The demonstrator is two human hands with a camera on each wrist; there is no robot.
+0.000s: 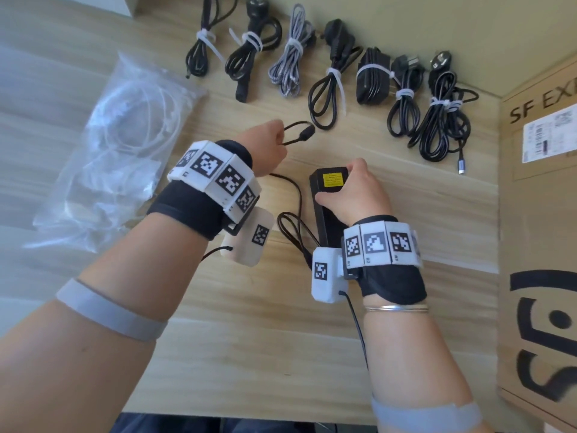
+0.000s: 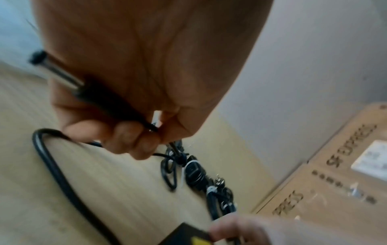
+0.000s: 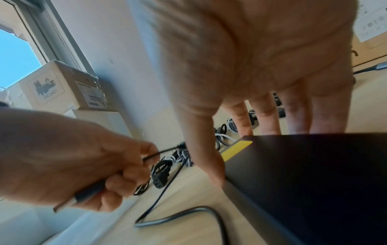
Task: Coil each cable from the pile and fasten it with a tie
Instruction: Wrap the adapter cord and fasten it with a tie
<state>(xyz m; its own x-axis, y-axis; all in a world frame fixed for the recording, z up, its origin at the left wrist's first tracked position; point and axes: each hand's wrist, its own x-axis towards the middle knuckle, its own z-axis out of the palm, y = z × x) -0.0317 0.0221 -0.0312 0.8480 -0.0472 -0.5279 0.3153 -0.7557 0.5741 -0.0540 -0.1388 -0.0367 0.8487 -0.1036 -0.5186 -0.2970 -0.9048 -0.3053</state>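
1. The left hand (image 1: 270,148) is closed in a fist around a thin black cable (image 1: 293,195), with the fingers (image 2: 134,139) curled round it. A small loop of the cable and its barrel plug (image 1: 307,132) stick out past the knuckles.
2. The right hand (image 1: 356,195) grasps the far end of a black power adapter (image 1: 326,207). Its thumb presses one long side and its fingers (image 3: 266,114) reach over the far edge.
3. The adapter lies flat on the wooden table (image 1: 390,323), near the middle, with a yellow label (image 1: 335,179) on its top face, just beside the right hand.
4. The thin cable runs from the left fist down to the table, curves in loose bends beside the adapter, and passes under the right wrist. Where it joins the adapter is hidden.
5. Along the far edge of the table lies a row of coiled cables (image 1: 324,73), each fastened with a white tie. Most are black; one is a grey braided cable (image 1: 288,67).
6. To the left of the hands lies a clear plastic bag (image 1: 115,145) holding white ties.
7. At the right edge of the table stands a cardboard box (image 1: 543,245) with black printing and a white shipping label.
8. Both wrists wear black bands carrying white blocks printed with black square markers.
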